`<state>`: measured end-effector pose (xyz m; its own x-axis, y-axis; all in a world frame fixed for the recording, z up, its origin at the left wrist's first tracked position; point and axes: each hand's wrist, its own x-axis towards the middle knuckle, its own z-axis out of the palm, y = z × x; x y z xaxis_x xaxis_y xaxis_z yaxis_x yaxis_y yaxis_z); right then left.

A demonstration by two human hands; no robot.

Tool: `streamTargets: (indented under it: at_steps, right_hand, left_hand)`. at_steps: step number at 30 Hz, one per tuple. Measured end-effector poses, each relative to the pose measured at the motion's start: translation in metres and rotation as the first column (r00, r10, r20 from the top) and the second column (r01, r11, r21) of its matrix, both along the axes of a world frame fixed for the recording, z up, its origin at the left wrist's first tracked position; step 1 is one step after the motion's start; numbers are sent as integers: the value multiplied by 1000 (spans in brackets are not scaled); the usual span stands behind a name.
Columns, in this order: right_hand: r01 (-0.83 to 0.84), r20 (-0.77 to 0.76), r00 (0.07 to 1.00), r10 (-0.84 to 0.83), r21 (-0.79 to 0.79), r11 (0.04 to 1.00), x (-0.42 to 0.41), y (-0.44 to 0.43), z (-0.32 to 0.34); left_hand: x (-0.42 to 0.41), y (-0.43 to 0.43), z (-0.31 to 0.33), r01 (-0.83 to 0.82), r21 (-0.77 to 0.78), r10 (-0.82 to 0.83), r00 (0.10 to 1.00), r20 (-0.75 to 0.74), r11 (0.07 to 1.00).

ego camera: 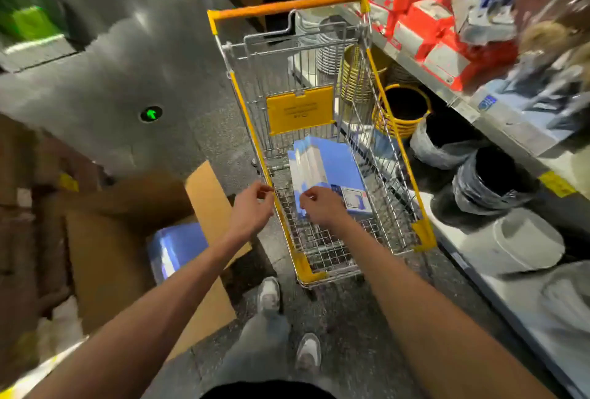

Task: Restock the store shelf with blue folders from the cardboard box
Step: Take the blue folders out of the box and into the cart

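A stack of blue folders (322, 172) in clear wrap lies in the yellow-trimmed wire shopping cart (380, 156). My right hand (321, 207) hovers just above the near edge of that stack, fingers loosely curled, holding nothing. My left hand (252, 207) hangs over the cart's left rim, fingers also loosely curled and empty. More wrapped blue folders (174, 250) sit inside the open cardboard box (210, 200) on the floor at lower left.
A store shelf (498, 117) runs along the right, with red-and-white packs above and buckets, bins and bagged items on its lower tier. Flattened cardboard lies to the left. My feet stand behind the cart on dark floor.
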<state>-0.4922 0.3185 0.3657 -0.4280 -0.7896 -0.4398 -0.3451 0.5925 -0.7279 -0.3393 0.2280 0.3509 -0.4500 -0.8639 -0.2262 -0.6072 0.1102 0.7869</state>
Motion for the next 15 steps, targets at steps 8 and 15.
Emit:
streamTargets:
  at_steps: [8, 15]
  right_hand:
    - [-224, 87, 971, 223, 8, 974, 122, -42, -12]
    - [-411, 114, 909, 401, 83, 908, 250, -91, -43]
  left_hand:
    - [148, 10, -7, -178, 28, 175, 982, 76, 984]
    - [287, 2, -41, -428, 90, 417, 901, 117, 899]
